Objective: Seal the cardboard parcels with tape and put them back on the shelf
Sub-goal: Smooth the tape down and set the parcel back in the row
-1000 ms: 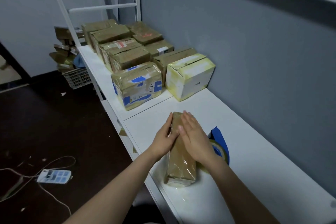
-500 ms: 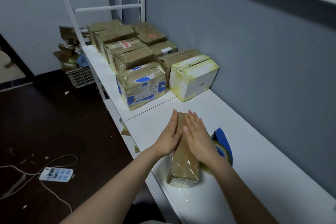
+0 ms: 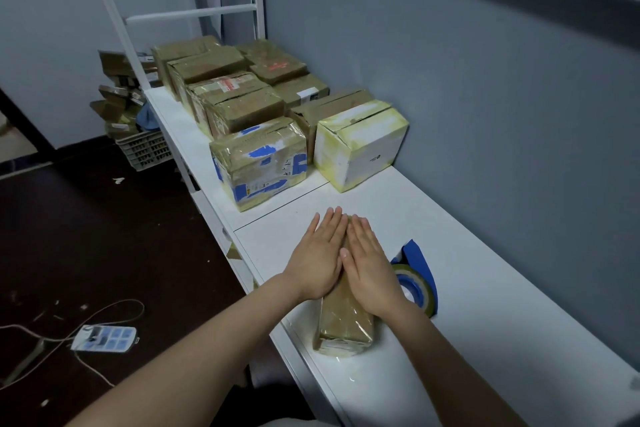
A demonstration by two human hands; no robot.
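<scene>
A long, narrow brown parcel [image 3: 346,326] wrapped in glossy clear tape lies on the white shelf [image 3: 485,288], pointing away from me. My left hand [image 3: 318,256] lies flat on its left top side, fingers straight. My right hand [image 3: 369,263] presses flat on the top beside it, fingers straight, so most of the parcel's far half is hidden. A blue tape dispenser with a roll of tape [image 3: 414,277] sits just right of my right hand.
Several taped brown parcels [image 3: 235,97] are lined up at the far end of the shelf, with a blue-patched box [image 3: 259,163] and a white-yellow box [image 3: 360,142] nearest. A basket of cardboard [image 3: 138,146] and a power strip [image 3: 104,338] sit on the dark floor.
My left hand moved from the parcel's left side up onto its top, next to my right hand. Both hands slid a little farther along the parcel.
</scene>
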